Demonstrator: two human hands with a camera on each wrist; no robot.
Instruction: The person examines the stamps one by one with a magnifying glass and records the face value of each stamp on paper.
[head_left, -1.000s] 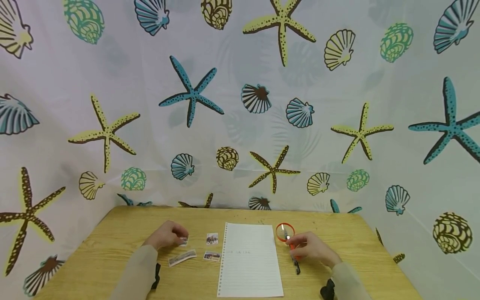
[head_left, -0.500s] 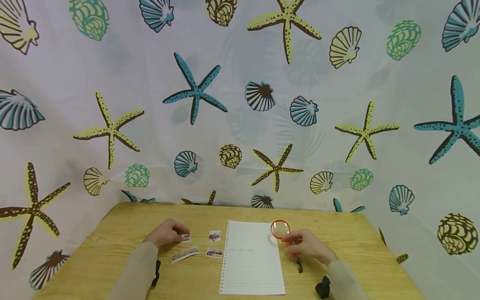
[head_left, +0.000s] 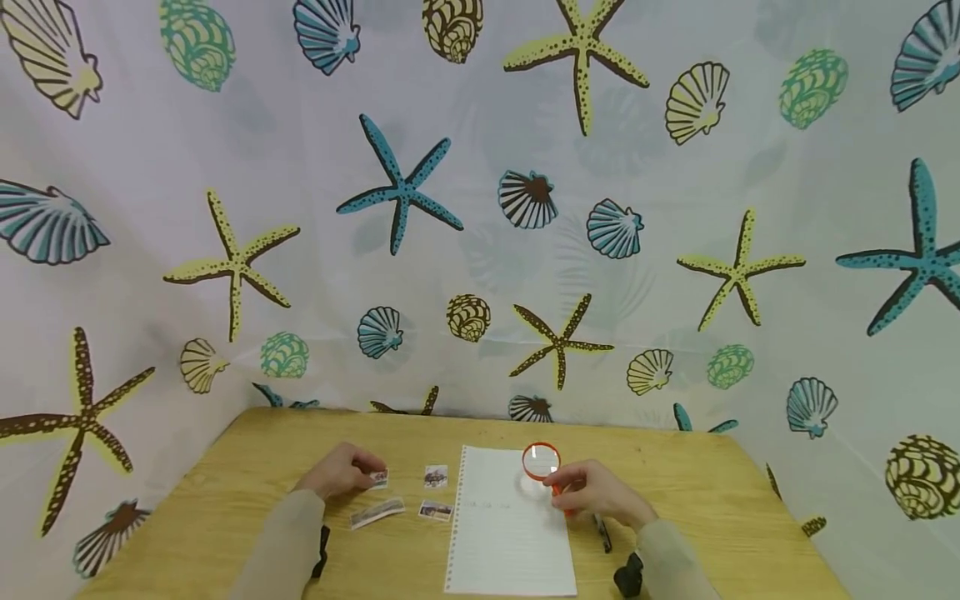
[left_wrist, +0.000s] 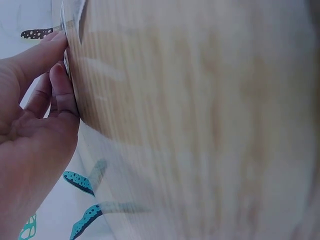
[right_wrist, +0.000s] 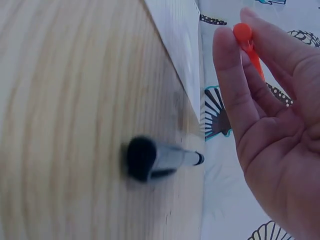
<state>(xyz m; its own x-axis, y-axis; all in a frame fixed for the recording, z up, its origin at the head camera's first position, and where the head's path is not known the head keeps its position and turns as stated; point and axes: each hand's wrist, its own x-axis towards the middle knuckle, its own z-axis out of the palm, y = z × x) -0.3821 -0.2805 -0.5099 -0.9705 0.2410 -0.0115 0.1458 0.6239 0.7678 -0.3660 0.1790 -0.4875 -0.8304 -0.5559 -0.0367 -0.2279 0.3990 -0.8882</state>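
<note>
My left hand rests at the left side of the table, its fingertips touching a small picture card. Thumb and fingers come down on the thin card's edge in the left wrist view, and the hand partly covers the card. My right hand pinches the handle of a red-rimmed magnifying glass. Its lens is raised over the upper right part of a lined sheet of paper. In the right wrist view the orange-red handle end shows between thumb and fingers.
A black-capped pen lies right of the paper, under my right hand. Two small picture cards, an upper card and a lower card, lie left of the sheet, beside a long curled strip. A shell-patterned curtain stands behind the wooden table.
My right hand has lifted the magnifying glass off the pen and carried it left over the paper. The left hand stays at its card. The head view has shifted slightly.
</note>
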